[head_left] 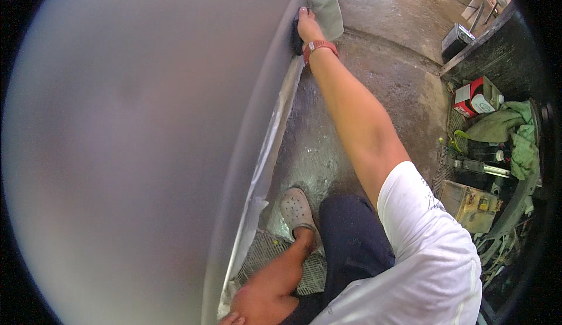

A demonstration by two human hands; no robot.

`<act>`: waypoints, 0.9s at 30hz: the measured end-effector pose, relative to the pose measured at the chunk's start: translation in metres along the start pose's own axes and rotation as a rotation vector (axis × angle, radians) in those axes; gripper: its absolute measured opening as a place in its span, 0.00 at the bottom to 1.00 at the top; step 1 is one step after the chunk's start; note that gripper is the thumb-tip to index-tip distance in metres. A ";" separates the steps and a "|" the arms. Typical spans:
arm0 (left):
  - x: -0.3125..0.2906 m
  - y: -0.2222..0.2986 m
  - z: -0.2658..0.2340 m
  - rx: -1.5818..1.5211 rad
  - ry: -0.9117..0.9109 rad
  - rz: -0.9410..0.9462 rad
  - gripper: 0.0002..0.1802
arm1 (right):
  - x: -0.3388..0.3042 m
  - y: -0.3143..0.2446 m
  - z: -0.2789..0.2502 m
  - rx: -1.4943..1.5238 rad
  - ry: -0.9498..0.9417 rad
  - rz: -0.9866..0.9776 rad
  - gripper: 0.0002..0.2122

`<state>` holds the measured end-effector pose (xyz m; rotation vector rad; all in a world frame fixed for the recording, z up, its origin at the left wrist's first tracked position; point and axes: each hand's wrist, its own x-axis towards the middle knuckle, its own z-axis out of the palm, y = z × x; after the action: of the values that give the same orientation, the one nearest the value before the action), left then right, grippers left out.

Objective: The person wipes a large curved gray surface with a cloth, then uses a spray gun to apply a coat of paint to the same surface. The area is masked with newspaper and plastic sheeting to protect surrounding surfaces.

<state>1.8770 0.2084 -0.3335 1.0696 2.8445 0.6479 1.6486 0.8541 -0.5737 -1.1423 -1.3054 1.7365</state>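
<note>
A large smooth grey panel point(146, 149) fills the left side, its surface blurred and plain. At the panel's far edge my right hand point(308, 25), with a red watch point(321, 46) on its wrist, has its fingers closed round a dark pad point(297, 37). The pad lies against the panel and is mostly hidden by the hand, so its exact kind is not clear. Pale masking sheet point(253, 199) runs along the panel's lower edge, and a wider greenish sheet point(324, 6) hangs just beyond my right hand. My left hand point(232, 319) shows only its fingers, stretched out beside my bare knee.
Wet-looking concrete floor point(374, 85) extends to the right, with a textured mat point(266, 260) under my clog point(297, 211). At the right stand a red and white can point(477, 97), a green cloth point(524, 138), a clear plastic box point(468, 205) and a dark board point(497, 47).
</note>
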 end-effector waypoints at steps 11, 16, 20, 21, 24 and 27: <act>-0.037 0.045 0.034 -0.005 0.195 -0.029 0.19 | -0.208 0.064 0.057 0.100 -0.065 -0.010 0.36; -0.079 0.047 0.041 0.064 0.481 -0.187 0.19 | -0.335 0.080 0.080 0.112 -0.112 0.067 0.37; -0.127 0.052 0.018 0.116 0.738 -0.275 0.19 | -0.434 0.091 0.100 0.177 -0.165 0.155 0.38; -0.130 0.054 0.008 0.105 0.735 -0.261 0.19 | -0.462 0.098 0.108 0.162 -0.173 0.128 0.39; -0.134 0.042 -0.011 0.240 0.640 -0.261 0.18 | -0.567 0.121 0.133 0.153 -0.296 0.270 0.40; -0.096 0.025 0.005 0.258 0.479 -0.197 0.14 | -0.614 0.123 0.142 0.114 -0.400 0.435 0.41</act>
<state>1.9669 0.1658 -0.3393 0.7141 3.4685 0.6017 1.7552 0.2233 -0.5245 -1.1070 -1.2186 2.4251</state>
